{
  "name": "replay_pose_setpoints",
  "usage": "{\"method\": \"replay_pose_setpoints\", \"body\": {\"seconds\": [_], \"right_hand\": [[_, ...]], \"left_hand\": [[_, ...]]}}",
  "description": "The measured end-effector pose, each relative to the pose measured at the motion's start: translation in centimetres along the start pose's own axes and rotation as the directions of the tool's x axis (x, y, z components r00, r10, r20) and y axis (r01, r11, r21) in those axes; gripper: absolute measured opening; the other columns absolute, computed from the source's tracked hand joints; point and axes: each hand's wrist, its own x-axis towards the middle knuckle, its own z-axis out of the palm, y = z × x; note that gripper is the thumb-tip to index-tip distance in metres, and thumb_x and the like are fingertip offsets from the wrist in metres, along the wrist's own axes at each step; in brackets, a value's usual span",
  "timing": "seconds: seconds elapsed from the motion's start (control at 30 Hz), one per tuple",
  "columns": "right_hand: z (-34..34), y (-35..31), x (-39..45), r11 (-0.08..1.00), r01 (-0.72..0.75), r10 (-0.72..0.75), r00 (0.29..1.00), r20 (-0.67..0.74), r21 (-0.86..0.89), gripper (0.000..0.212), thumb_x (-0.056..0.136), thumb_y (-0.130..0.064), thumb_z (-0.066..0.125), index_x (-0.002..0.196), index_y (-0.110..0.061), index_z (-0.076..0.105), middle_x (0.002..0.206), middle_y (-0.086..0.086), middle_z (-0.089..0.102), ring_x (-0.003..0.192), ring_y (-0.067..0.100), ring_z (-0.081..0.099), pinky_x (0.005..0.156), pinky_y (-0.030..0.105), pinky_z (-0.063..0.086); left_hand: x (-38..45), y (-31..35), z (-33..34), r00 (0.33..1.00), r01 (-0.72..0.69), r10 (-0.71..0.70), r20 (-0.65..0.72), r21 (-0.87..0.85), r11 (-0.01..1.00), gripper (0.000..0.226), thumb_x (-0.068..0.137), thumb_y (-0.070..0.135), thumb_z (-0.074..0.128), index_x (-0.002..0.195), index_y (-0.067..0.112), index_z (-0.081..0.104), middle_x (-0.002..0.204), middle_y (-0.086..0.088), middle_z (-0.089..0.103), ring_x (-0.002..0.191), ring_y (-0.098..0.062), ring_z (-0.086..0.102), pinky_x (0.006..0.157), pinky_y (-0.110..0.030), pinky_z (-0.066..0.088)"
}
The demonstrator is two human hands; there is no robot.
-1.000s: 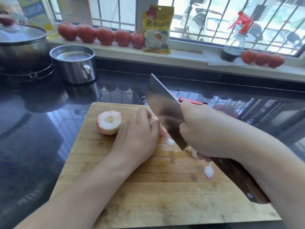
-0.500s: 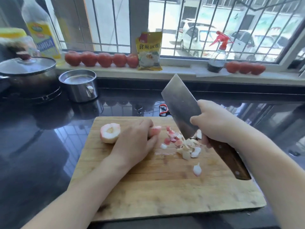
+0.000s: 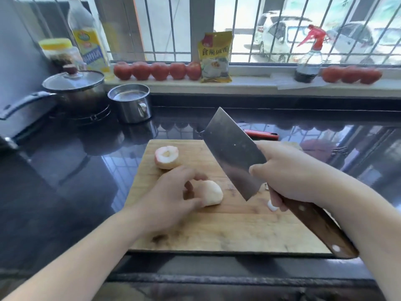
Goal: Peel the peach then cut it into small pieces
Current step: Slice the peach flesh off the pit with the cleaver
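Note:
On the wooden cutting board (image 3: 217, 231) lies a pale peeled peach piece (image 3: 211, 193), round side up, near the middle. My left hand (image 3: 173, 198) pinches it from the left, fingers blurred. A second peach piece (image 3: 167, 157), cut face up with a pinkish rim, sits at the board's far left corner. My right hand (image 3: 288, 177) grips the wooden handle of a cleaver (image 3: 234, 155), whose blade is lifted off the board and tilted up to the left, right of the held piece. A small white peach bit (image 3: 271, 206) shows under my right hand.
A steel pot (image 3: 130, 103) and a lidded pan (image 3: 73, 88) stand at the back left on the dark counter. A red peeler (image 3: 262, 133) lies behind the board. Tomatoes (image 3: 158, 70), a yellow packet (image 3: 214, 57), a spray bottle (image 3: 308, 59) and oil bottle line the windowsill.
The cleaver rose off the board. My left hand moved toward me and now holds a whole pale peach piece. The heap of small cut bits seen half a second ago is hidden behind blade and hand.

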Motion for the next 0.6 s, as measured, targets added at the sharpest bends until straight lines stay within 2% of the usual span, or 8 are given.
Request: {"method": "replay_pose_setpoints", "body": {"seconds": [0.07,0.17,0.23,0.27,0.33,0.37,0.47,0.6], "right_hand": [[0.2,-0.3,-0.7,1.0,0.017,-0.017,1.0,-0.007,0.001,0.018,0.084,-0.011,0.043,0.092,-0.024,0.053,0.047,0.016,0.062,0.044,0.037,0.058,0.047,0.043,0.052],[0.9,-0.8,-1.1,0.998,0.045,-0.048,0.996,-0.079,-0.044,0.014,0.089,-0.01,0.042,0.091,-0.021,0.05,0.048,0.009,0.062,0.036,0.027,0.06,0.039,0.036,0.048],[1.4,-1.3,-1.2,0.991,0.043,-0.058,0.992,-0.11,-0.128,0.012,0.091,-0.009,0.042,0.095,-0.019,0.048,0.068,0.013,0.065,0.037,0.026,0.063,0.034,0.033,0.048],[1.7,-1.5,-1.2,0.984,0.03,-0.05,0.993,-0.11,-0.176,0.014,0.092,-0.009,0.043,0.099,-0.019,0.048,0.081,0.014,0.064,0.044,0.028,0.066,0.033,0.033,0.049],[2.1,-1.8,-1.4,0.965,0.002,-0.026,0.996,-0.088,-0.262,0.016,0.095,-0.012,0.042,0.107,-0.021,0.047,0.099,0.012,0.057,0.069,0.036,0.067,0.038,0.033,0.052],[2.3,-1.9,-1.5,0.955,-0.004,-0.019,0.997,-0.075,-0.297,0.013,0.096,-0.013,0.041,0.105,-0.021,0.045,0.103,0.011,0.054,0.078,0.034,0.064,0.041,0.034,0.051],[2.9,-2.4,-1.8,0.949,-0.012,-0.006,0.998,-0.057,-0.314,0.006,0.096,-0.011,0.039,0.098,-0.017,0.039,0.097,0.006,0.049,0.072,0.027,0.059,0.046,0.032,0.047],[3.4,-2.8,-1.9,0.94,-0.013,0.001,0.999,-0.034,-0.34,0.006,0.097,-0.013,0.039,0.098,-0.019,0.039,0.094,0.0,0.042,0.074,0.021,0.052,0.058,0.034,0.046]], "left_hand": [[-0.1,-0.4,1.2,0.997,-0.039,0.041,-0.067,0.027,0.999,0.036,0.083,0.022,0.085,0.114,0.029,0.067,0.103,0.018,0.058,0.092,0.0,0.055,0.08,-0.011,0.04],[0.1,-0.1,3.2,0.979,-0.027,0.049,-0.2,0.11,0.994,0.034,0.084,0.033,0.084,0.111,0.031,0.063,0.105,0.017,0.052,0.091,-0.004,0.053,0.08,-0.022,0.042],[0.0,-0.1,3.9,0.969,-0.034,0.065,-0.237,0.132,0.991,0.035,0.086,0.036,0.082,0.113,0.03,0.061,0.106,0.017,0.049,0.093,-0.005,0.052,0.077,-0.021,0.038],[-0.2,-0.2,4.1,0.966,-0.04,0.071,-0.249,0.129,0.991,0.035,0.086,0.036,0.081,0.113,0.03,0.06,0.106,0.018,0.047,0.093,-0.005,0.052,0.077,-0.021,0.038],[-0.6,-0.5,4.3,0.952,-0.072,0.097,-0.289,0.096,0.993,0.033,0.085,0.033,0.082,0.112,0.029,0.062,0.106,0.022,0.046,0.09,-0.002,0.052,0.079,-0.022,0.042],[-0.8,-0.6,4.4,0.937,-0.097,0.119,-0.328,0.082,0.992,0.029,0.086,0.03,0.081,0.109,0.028,0.064,0.106,0.023,0.047,0.088,-0.002,0.054,0.079,-0.023,0.046],[-0.9,-1.0,4.4,0.877,-0.156,0.184,-0.444,0.099,0.983,0.012,0.089,0.021,0.078,0.096,0.022,0.068,0.101,0.019,0.057,0.081,-0.004,0.059,0.072,-0.035,0.056],[-0.9,-1.4,4.4,0.84,-0.214,0.253,-0.48,0.136,0.967,0.013,0.085,0.01,0.081,0.093,0.017,0.073,0.1,0.01,0.066,0.085,-0.013,0.065,0.069,-0.04,0.059]]}}
